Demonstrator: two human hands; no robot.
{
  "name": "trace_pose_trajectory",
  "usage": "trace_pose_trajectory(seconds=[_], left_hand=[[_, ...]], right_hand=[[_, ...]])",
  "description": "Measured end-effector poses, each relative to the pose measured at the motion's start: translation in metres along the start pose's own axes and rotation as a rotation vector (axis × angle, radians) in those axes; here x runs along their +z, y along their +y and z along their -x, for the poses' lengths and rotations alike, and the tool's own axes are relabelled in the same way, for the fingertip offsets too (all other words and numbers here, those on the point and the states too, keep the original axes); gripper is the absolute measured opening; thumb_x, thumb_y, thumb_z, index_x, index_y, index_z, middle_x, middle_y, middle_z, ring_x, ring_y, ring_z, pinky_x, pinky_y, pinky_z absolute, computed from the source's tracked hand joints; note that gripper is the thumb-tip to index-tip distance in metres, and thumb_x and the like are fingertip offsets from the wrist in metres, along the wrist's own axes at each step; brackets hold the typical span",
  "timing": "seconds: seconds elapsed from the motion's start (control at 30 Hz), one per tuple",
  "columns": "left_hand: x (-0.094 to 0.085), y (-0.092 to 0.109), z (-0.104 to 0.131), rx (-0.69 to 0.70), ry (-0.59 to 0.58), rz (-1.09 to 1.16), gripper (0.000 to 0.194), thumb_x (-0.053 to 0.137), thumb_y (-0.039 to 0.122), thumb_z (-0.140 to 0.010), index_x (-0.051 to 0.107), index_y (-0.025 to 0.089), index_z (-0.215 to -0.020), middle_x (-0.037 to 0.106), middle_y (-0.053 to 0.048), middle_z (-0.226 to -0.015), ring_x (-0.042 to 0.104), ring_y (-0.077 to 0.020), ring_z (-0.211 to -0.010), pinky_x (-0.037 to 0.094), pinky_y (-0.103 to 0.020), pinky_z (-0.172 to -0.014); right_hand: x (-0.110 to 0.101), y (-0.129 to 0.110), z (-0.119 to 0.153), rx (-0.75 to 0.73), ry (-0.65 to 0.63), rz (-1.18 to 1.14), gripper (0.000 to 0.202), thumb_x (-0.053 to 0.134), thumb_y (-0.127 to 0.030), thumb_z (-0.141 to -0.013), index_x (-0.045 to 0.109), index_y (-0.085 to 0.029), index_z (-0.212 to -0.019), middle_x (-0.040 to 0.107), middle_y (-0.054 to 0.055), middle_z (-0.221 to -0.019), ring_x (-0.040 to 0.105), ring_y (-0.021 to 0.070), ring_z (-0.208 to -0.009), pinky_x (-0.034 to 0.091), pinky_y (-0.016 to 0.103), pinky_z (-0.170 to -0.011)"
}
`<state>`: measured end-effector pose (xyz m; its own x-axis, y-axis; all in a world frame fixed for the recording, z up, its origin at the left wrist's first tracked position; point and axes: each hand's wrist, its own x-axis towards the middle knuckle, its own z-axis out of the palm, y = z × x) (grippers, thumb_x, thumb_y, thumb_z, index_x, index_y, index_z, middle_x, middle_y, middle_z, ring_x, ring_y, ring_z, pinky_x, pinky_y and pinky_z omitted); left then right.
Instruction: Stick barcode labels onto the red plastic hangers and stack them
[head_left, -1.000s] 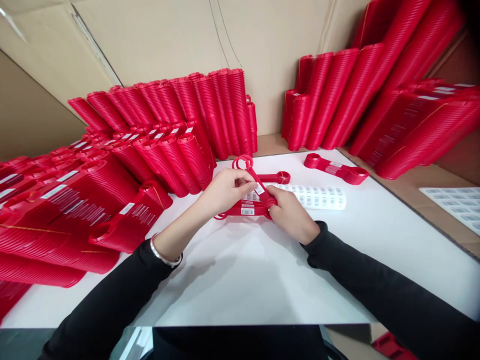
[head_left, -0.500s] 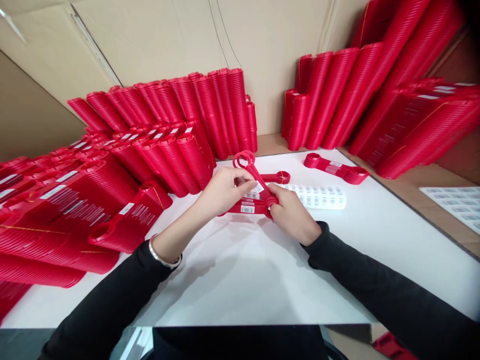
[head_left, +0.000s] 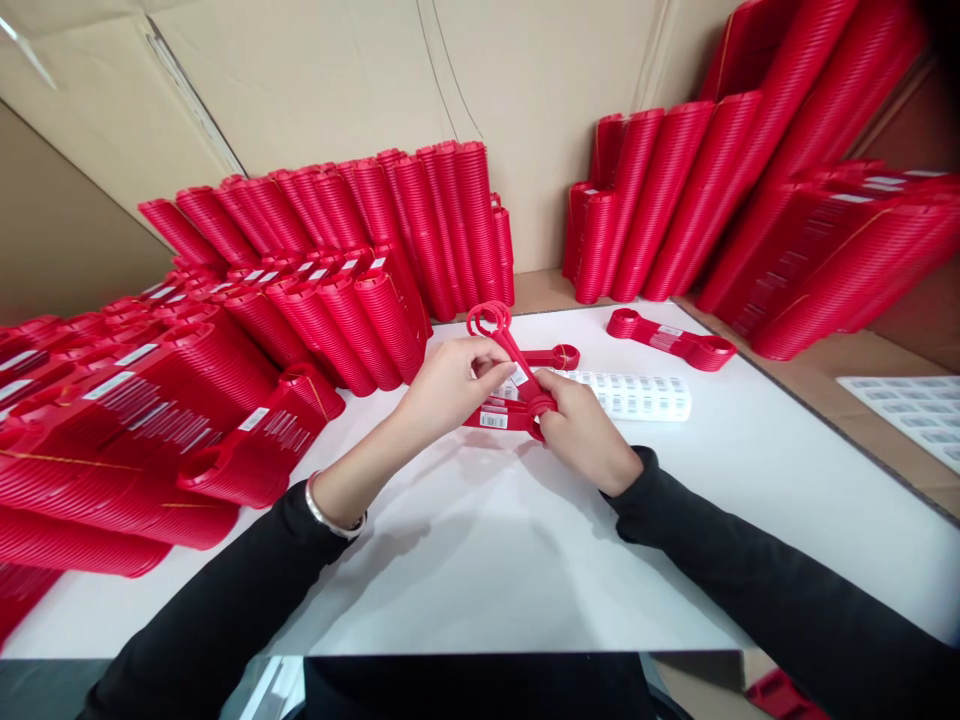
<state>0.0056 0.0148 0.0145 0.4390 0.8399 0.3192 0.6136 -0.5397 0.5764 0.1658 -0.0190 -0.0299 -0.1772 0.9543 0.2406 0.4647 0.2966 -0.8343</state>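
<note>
My right hand [head_left: 583,425] is closed on the near end of a few red plastic pieces [head_left: 491,318] with ring-shaped ends, tilted above the table. The thumb and fingers of my left hand [head_left: 454,385] pinch at a small white label [head_left: 518,375] on the middle of these pieces. Under my hands lie more red pieces with a barcode label [head_left: 493,420]. Behind them a roll of white labels [head_left: 645,396] lies on the white table [head_left: 465,560], beside another red piece [head_left: 562,357] tied with a band.
Tall stacks of red pieces [head_left: 375,220] fill the left and back. More stacks [head_left: 675,190] lean at the back right. A banded bundle [head_left: 671,340] lies at the right, and a label sheet [head_left: 907,410] beyond the table edge.
My left hand has shifted very slightly right and down over the held red pieces. My right hand keeps its hold, nearly unmoved.
</note>
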Motion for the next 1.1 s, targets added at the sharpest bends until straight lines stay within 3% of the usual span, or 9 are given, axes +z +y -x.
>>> trace_pose_trajectory(seconds=[0.17,0.27,0.37,0.47,0.57,0.67,0.83,1.1], left_hand=[[0.003,0.001,0.005,0.293,0.129,-0.548,0.025,0.044,0.036,-0.088,0.057,0.016,-0.084,0.058,-0.005,-0.087,0.051,-0.017,-0.077,0.037,-0.03,-0.069],[0.005,0.002,0.007,0.332,0.174,-0.742,0.032,0.038,0.042,-0.09,0.054,0.015,-0.092,0.055,-0.009,-0.093,0.05,-0.021,-0.081,0.036,-0.031,-0.069],[0.005,-0.001,0.007,0.338,0.216,-0.8,0.04,0.036,0.05,-0.089,0.052,0.014,-0.095,0.054,-0.011,-0.092,0.05,-0.0241,-0.083,0.036,-0.033,-0.069],[0.001,-0.006,0.004,0.294,0.268,-0.769,0.055,0.04,0.061,-0.082,0.048,0.011,-0.102,0.054,-0.014,-0.095,0.05,-0.027,-0.086,0.039,-0.036,-0.072],[-0.003,-0.01,0.001,0.251,0.299,-0.663,0.062,0.043,0.061,-0.081,0.043,0.01,-0.115,0.053,-0.015,-0.101,0.051,-0.0268,-0.09,0.041,-0.037,-0.077],[-0.006,-0.01,0.0,0.207,0.346,-0.517,0.052,0.043,0.051,-0.086,0.039,0.013,-0.122,0.053,-0.011,-0.103,0.052,-0.0229,-0.091,0.043,-0.035,-0.08],[-0.007,-0.009,0.0,0.185,0.366,-0.284,0.031,0.039,0.036,-0.092,0.044,0.016,-0.115,0.056,-0.008,-0.105,0.055,-0.017,-0.093,0.043,-0.029,-0.082],[-0.003,-0.017,-0.003,0.172,0.346,-0.082,0.036,0.034,0.01,-0.085,0.033,0.018,-0.119,0.052,-0.007,-0.105,0.054,-0.0136,-0.092,0.044,-0.027,-0.08]], right_hand=[[0.0,-0.002,0.002,-0.019,-0.014,-0.053,0.021,0.032,-0.003,-0.059,0.038,-0.021,-0.067,0.05,-0.003,-0.062,0.047,0.0136,-0.058,0.033,0.026,-0.056],[0.0,-0.003,0.002,-0.025,-0.01,-0.079,0.021,0.032,-0.003,-0.058,0.037,-0.021,-0.066,0.049,-0.003,-0.062,0.046,0.0133,-0.057,0.032,0.026,-0.055],[0.0,-0.002,0.002,-0.025,-0.002,-0.086,0.021,0.032,-0.003,-0.057,0.039,-0.021,-0.067,0.049,-0.003,-0.062,0.046,0.0135,-0.057,0.032,0.026,-0.055],[0.001,-0.003,0.002,-0.011,-0.027,-0.111,0.023,0.032,-0.003,-0.057,0.042,-0.02,-0.069,0.05,-0.003,-0.062,0.047,0.0139,-0.058,0.033,0.026,-0.056],[0.002,-0.005,0.004,-0.01,-0.048,-0.132,0.022,0.032,-0.003,-0.06,0.041,-0.02,-0.07,0.051,-0.003,-0.063,0.048,0.0139,-0.059,0.034,0.026,-0.056],[0.003,-0.007,0.006,-0.018,-0.055,-0.13,0.02,0.032,-0.003,-0.061,0.039,-0.021,-0.068,0.051,-0.004,-0.063,0.049,0.0135,-0.059,0.035,0.026,-0.057],[0.002,-0.007,0.006,-0.012,-0.076,-0.106,0.021,0.032,-0.003,-0.061,0.04,-0.021,-0.069,0.054,-0.003,-0.066,0.051,0.0138,-0.06,0.036,0.025,-0.057],[-0.004,-0.001,0.001,-0.025,-0.025,0.006,0.03,0.034,-0.002,-0.062,0.051,-0.019,-0.081,0.062,0.003,-0.082,0.056,0.0169,-0.073,0.039,0.026,-0.062]])
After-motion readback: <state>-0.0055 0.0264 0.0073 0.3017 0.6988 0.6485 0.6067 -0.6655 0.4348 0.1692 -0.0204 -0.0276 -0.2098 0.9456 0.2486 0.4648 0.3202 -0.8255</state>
